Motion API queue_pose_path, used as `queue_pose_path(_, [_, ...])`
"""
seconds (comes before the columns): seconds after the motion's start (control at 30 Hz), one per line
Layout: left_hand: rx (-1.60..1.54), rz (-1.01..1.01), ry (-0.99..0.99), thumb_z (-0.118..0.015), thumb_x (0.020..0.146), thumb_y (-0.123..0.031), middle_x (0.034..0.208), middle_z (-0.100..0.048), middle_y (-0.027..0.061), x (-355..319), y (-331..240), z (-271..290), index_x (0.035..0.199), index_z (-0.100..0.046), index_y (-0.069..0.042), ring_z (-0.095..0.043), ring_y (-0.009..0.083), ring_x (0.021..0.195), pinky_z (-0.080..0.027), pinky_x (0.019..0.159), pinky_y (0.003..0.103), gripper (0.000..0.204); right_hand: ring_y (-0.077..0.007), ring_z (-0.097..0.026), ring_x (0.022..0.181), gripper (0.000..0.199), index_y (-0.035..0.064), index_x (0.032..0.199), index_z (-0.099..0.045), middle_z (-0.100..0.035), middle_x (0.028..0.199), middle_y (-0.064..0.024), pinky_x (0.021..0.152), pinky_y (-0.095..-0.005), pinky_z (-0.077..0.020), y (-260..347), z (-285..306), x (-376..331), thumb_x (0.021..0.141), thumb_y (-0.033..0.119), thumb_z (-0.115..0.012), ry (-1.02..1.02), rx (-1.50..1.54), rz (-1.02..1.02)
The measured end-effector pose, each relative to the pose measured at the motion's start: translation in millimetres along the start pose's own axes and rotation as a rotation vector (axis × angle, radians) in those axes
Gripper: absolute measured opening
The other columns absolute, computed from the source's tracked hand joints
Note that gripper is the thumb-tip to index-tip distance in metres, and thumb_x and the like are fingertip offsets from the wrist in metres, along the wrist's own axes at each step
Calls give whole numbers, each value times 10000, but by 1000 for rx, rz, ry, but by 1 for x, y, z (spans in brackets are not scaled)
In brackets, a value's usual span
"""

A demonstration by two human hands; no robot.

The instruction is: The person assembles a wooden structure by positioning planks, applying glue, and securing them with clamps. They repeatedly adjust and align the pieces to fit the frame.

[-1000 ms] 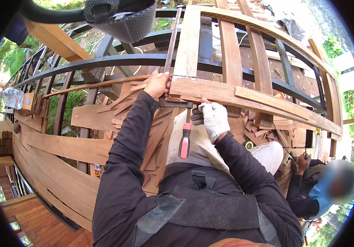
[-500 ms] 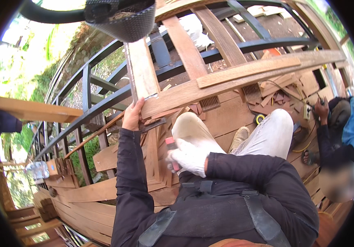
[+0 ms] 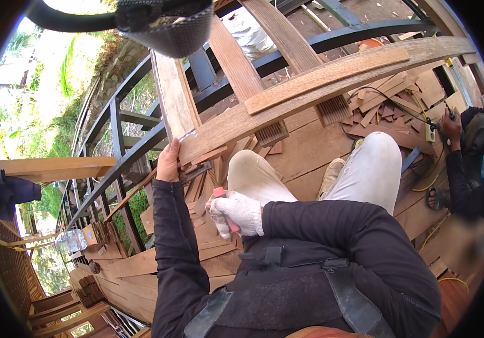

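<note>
Here gloved right hand (image 3: 236, 213) grips pink handle (image 3: 223, 205).

I see a dark metal railing (image 3: 124, 163), wood offcuts (image 3: 388, 96), a plastic bottle (image 3: 72, 241), a crouching co-worker (image 3: 470, 163), green trees (image 3: 39, 124)

view: your single head-worn fisheye camera.
facing: down over your dark-sleeved arms toward the long curved brown wooden plank (image 3: 309, 90).
nearness: close; edges bend at the rim.

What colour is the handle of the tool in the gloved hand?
Pinkish red. The head view shows the tool's pinkish-red handle poking from the white-gloved right hand.
</note>
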State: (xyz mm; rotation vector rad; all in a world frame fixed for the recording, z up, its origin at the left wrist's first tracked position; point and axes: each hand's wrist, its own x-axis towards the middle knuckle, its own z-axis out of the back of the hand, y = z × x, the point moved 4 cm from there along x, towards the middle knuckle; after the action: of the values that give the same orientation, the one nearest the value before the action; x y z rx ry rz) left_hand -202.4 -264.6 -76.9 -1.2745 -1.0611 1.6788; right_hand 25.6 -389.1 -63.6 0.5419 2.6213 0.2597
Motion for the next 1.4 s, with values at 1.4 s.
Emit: queue_pose_path(1.4, [-16,1,30,-707,974,-510,662,-523,-34,-6,-9,-3,996,-611,-27,-439,43,448,-373,393,220,492,-110,-412,428,108,156,1080,-516,-535,705,2,404,-317,-376,5,-13,3,992,147,-580,-168,-138,58])
